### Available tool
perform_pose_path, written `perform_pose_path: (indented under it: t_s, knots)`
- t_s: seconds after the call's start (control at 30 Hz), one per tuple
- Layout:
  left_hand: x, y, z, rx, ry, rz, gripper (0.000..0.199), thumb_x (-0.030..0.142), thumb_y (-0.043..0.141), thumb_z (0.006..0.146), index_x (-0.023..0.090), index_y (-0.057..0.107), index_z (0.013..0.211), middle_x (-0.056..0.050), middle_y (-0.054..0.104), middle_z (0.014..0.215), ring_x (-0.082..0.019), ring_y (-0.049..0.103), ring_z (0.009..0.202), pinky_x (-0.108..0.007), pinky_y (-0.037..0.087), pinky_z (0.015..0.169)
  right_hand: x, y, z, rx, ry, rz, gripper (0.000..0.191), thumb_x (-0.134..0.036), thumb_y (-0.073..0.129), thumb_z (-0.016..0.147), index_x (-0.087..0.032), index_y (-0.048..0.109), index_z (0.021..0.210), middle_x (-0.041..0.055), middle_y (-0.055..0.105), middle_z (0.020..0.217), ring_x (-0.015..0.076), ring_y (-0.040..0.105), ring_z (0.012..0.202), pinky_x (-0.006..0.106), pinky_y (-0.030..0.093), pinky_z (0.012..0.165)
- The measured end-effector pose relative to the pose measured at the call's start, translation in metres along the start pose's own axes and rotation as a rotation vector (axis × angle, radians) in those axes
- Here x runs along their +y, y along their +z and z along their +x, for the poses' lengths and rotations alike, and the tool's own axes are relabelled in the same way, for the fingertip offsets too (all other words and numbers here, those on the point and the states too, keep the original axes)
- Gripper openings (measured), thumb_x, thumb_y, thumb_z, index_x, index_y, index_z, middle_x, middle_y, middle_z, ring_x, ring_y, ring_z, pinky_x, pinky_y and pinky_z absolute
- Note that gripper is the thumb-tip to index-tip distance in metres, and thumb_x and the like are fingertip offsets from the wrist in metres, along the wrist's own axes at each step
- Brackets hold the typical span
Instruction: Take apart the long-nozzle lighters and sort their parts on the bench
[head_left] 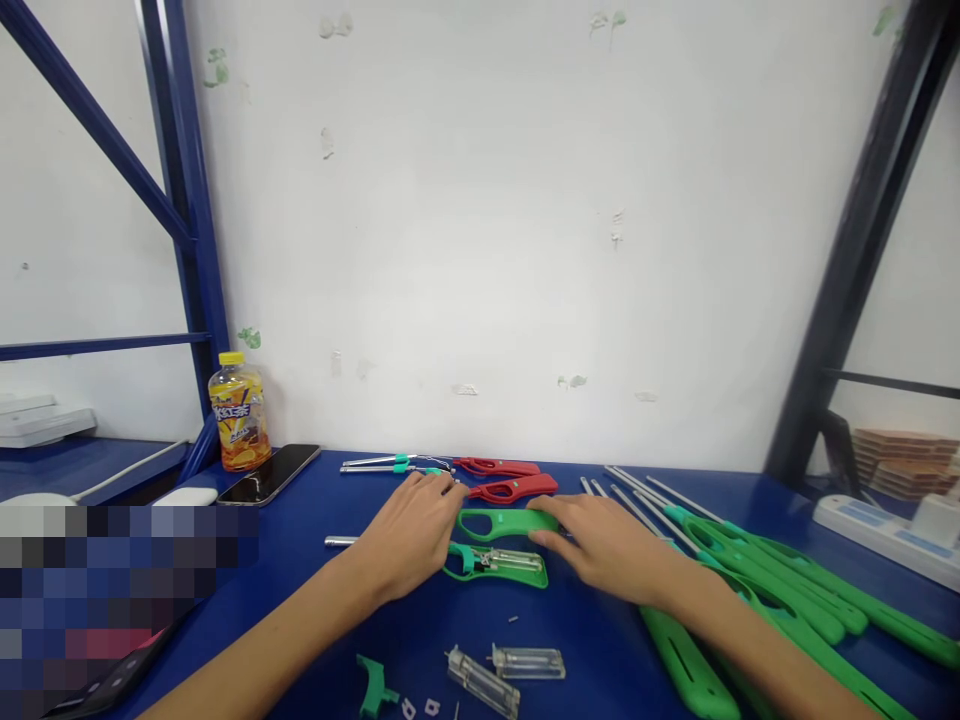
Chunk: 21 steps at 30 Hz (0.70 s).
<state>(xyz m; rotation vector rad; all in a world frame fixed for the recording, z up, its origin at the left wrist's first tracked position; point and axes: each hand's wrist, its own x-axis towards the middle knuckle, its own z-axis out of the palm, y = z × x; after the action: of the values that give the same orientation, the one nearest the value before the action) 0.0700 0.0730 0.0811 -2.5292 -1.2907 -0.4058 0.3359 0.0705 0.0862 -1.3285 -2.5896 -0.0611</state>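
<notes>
A green half casing of a long-nosed lighter [499, 523], with a trigger loop at its left end, spans the gap between my hands. My right hand [592, 535] pinches its right end between thumb and fingers. At the loop end, my left hand [416, 530] is closed on it with curled fingers, the fingertips partly hidden. Just nearer to me lies an open green lighter half [525, 578] holding a clear fuel tank [510, 560] and a teal trigger [466, 558]. Its metal tube [341, 541] sticks out to the left beyond my left hand.
Red casings [517, 488] and metal tubes [375, 462] lie behind. Several green lighters [795, 570] are piled right. In front are clear tanks [529, 662], a teal trigger [371, 685] and tiny parts. A bottle [238, 415] and phone [274, 472] stand left; a power strip [885, 535] right.
</notes>
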Motion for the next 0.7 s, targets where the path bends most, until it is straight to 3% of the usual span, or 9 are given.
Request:
perform_pose_path:
  t_s: [0.13,0.3,0.53,0.7]
  knots:
    - [-0.004,0.001,0.0,-0.002,-0.061,-0.044,0.031,0.007,0.038,0.092,0.019,0.062,0.108,-0.01,0.063,0.108,-0.026,0.059,0.104,-0.042,0.045,0.094,0.01,-0.003,-0.001,-0.093,0.042,-0.052,0.039,-0.043,0.04,0.104,-0.02,0.066,0.121,0.0124,0.074,0.111,0.0335,0.069,0.102,0.042,0.049,0.084]
    - [-0.003,0.005,0.0,-0.058,-0.044,-0.111,0.027,0.006,0.04,0.088,0.021,0.062,0.09,-0.006,0.063,0.094,-0.024,0.059,0.093,-0.04,0.047,0.087,0.022,-0.002,-0.003,-0.167,0.071,-0.093,0.038,-0.043,0.044,0.101,-0.019,0.068,0.12,0.0139,0.072,0.112,0.0338,0.068,0.103,0.042,0.049,0.085]
    - [0.004,0.001,-0.006,-0.074,0.091,-0.142,0.017,0.011,0.048,0.085,0.022,0.058,0.094,-0.004,0.06,0.096,-0.025,0.054,0.095,-0.039,0.046,0.086,0.008,-0.004,-0.001,-0.036,-0.02,0.002,0.027,-0.041,0.049,0.101,-0.027,0.067,0.116,0.0052,0.072,0.114,0.0274,0.068,0.1,0.036,0.047,0.082]
    - [0.007,0.001,-0.007,-0.106,0.101,-0.143,0.018,0.01,0.047,0.085,0.023,0.054,0.096,-0.003,0.06,0.096,-0.024,0.054,0.093,-0.039,0.046,0.082,-0.01,-0.005,-0.003,-0.047,-0.124,0.118,0.018,-0.038,0.056,0.098,-0.031,0.068,0.109,-0.0003,0.073,0.108,0.022,0.067,0.099,0.031,0.045,0.083]
